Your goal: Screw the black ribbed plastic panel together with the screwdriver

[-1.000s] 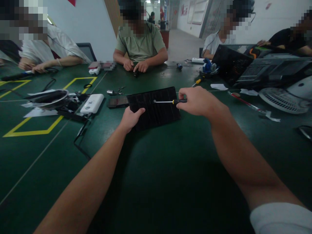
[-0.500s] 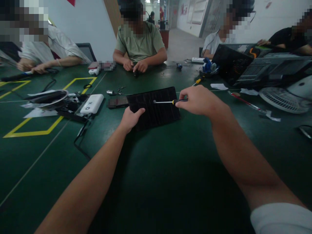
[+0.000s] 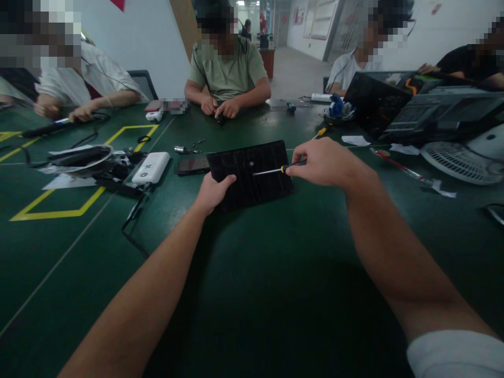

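Note:
A flat black ribbed panel [image 3: 252,157] lies on the green table [image 3: 252,273] in front of me. My left hand [image 3: 212,191] grips its near left corner, thumb on top. My right hand [image 3: 323,163] is closed on a small screwdriver [image 3: 275,170] with a black and yellow handle. The metal shaft points left and slightly down over the panel's middle. A small pale dot [image 3: 251,163] shows on the panel just above the tip.
A white power bank [image 3: 150,167], a dark phone [image 3: 191,164], cables and a pile of parts lie to the left. Opened black devices [image 3: 433,113], a fan grille [image 3: 459,163] and a red pen [image 3: 397,166] are at the right. Several other people sit around the table.
The screwdriver tip has come off the pale dot and dropped lower and to the right, the shaft now slanted. My left hand keeps its hold on the panel.

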Demonstrator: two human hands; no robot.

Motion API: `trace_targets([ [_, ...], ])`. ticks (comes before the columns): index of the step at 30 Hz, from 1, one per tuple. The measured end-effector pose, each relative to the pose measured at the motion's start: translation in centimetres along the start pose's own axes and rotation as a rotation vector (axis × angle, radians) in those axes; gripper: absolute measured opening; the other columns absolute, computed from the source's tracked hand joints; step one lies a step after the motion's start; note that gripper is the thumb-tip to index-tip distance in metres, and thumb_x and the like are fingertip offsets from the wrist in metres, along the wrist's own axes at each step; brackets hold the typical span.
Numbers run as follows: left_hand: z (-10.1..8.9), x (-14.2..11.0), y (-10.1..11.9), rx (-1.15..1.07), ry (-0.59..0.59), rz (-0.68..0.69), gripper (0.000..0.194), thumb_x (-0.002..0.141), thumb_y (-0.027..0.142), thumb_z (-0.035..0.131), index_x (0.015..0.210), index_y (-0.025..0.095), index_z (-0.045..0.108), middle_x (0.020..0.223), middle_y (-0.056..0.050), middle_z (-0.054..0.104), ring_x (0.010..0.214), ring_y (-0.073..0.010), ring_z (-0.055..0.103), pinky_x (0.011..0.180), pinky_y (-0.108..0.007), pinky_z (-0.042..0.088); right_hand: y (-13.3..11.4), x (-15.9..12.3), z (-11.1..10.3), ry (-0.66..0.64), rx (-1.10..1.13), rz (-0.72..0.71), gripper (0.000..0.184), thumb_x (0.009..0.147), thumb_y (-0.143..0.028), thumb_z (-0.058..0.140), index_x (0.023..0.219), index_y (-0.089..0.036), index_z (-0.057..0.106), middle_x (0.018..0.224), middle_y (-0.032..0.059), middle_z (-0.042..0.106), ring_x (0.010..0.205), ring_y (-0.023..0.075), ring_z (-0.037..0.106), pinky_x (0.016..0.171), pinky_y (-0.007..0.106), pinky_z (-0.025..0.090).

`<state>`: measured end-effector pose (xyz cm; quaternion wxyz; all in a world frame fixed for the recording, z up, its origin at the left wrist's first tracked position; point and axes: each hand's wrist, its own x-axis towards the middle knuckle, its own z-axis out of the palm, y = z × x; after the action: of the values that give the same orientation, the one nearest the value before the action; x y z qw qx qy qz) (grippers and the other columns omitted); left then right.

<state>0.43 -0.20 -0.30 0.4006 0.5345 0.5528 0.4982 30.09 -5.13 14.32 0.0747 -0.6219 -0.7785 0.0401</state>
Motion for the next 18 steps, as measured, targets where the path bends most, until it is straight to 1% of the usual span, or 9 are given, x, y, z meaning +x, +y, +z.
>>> trace_targets([
  [3,-0.02,-0.04,0.07,0.02,0.011,-0.007,0.038,0.078,0.035,0.088,0.112,0.019,0.081,0.119,-0.012,0.085,0.121,-0.038,0.08,0.117,-0.06,0.059,0.28,-0.18,-0.48,0.051,0.021,-0.015,0.025,0.094,-0.045,0.075,0.1,-0.024,0.086,0.093,0.0096,0.08,0.09,0.0287,0.07,0.078,0.041,0.048],
  [6,-0.03,-0.09,0.17,0.026,0.012,-0.004,0.036,0.079,0.035,0.087,0.11,0.019,0.081,0.117,-0.012,0.086,0.119,-0.0376,0.08,0.116,-0.059,0.06,0.49,-0.34,-0.79,0.11,0.047,-0.018,0.026,0.094,-0.047,0.076,0.101,-0.024,0.086,0.093,0.0094,0.08,0.092,0.0293,0.071,0.079,0.04,0.048],
  [11,-0.07,-0.07,0.15,0.061,0.01,0.01,0.037,0.08,0.037,0.087,0.111,0.018,0.081,0.118,-0.014,0.086,0.118,-0.0386,0.08,0.116,-0.061,0.059,0.44,-0.37,-0.84,0.172,0.069,-0.032,0.026,0.093,-0.045,0.077,0.106,-0.024,0.086,0.103,0.0113,0.083,0.101,0.033,0.074,0.084,0.043,0.05],
  [14,-0.11,-0.02,0.06,0.079,0.009,0.022,0.038,0.08,0.039,0.086,0.111,0.018,0.081,0.119,-0.014,0.085,0.119,-0.0393,0.079,0.116,-0.061,0.058,0.23,-0.43,-0.87,0.188,0.049,-0.014,0.028,0.092,-0.044,0.078,0.111,-0.024,0.086,0.11,0.0128,0.083,0.107,0.0357,0.074,0.086,0.045,0.05],
  [18,-0.18,0.05,-0.08,0.072,0.015,0.003,0.038,0.079,0.04,0.087,0.11,0.018,0.08,0.118,-0.014,0.085,0.117,-0.0391,0.08,0.115,-0.062,0.059,0.02,-0.57,-1.0,0.202,0.024,-0.009,0.025,0.092,-0.038,0.08,0.113,-0.026,0.086,0.115,0.0121,0.083,0.11,0.0361,0.073,0.086,0.044,0.049],
])
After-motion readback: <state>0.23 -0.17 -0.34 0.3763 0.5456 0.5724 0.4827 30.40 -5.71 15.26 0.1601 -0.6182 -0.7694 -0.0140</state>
